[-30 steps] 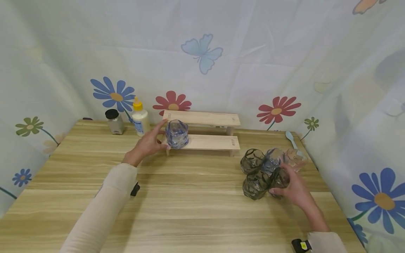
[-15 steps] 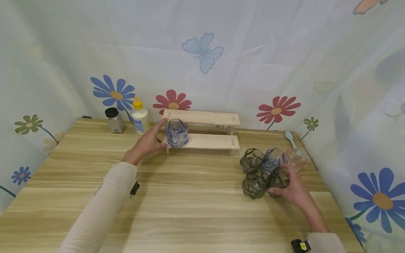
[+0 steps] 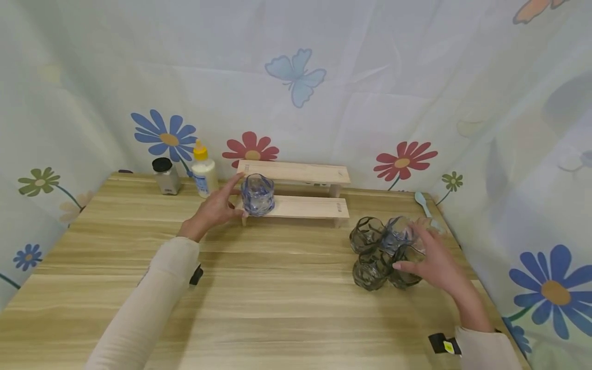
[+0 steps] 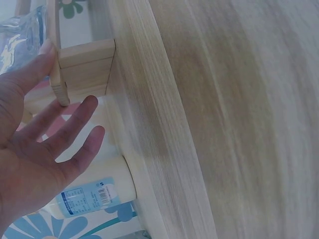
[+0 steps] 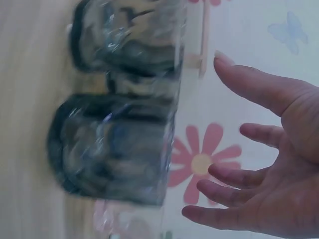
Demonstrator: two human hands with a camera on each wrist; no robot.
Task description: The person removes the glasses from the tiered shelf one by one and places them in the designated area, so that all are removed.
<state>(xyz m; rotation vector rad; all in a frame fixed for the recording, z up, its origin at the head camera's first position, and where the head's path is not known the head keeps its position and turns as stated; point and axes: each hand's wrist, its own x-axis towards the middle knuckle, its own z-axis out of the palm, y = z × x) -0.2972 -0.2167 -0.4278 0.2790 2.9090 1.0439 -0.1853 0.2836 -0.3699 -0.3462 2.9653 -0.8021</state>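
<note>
A clear blue faceted glass [image 3: 257, 195] stands at the left end of the lower step of a wooden two-step rack [image 3: 307, 206]. My left hand [image 3: 214, 211] is at the glass's left side, thumb and forefinger spread. In the left wrist view its thumb overlaps the step's edge, with the other fingers loosely extended below. Several faceted glasses stand close together at right. My right hand [image 3: 439, 262] is just above the nearest right dark grey glass [image 3: 404, 275], fingers apart. Beside that are two more dark glasses [image 3: 368, 272], a blue glass [image 3: 396, 235] and a partly hidden pink one.
A white bottle [image 3: 205, 174] with a yellow top and a black-lidded jar [image 3: 166, 177] stand left of the rack. A pale blue spoon [image 3: 422, 203] lies near the table's right edge. Flowered cloth hangs behind and at both sides.
My right hand has let go of the dark glass and lifted slightly up and to the right. The left hand and its blue glass have stayed in place.
</note>
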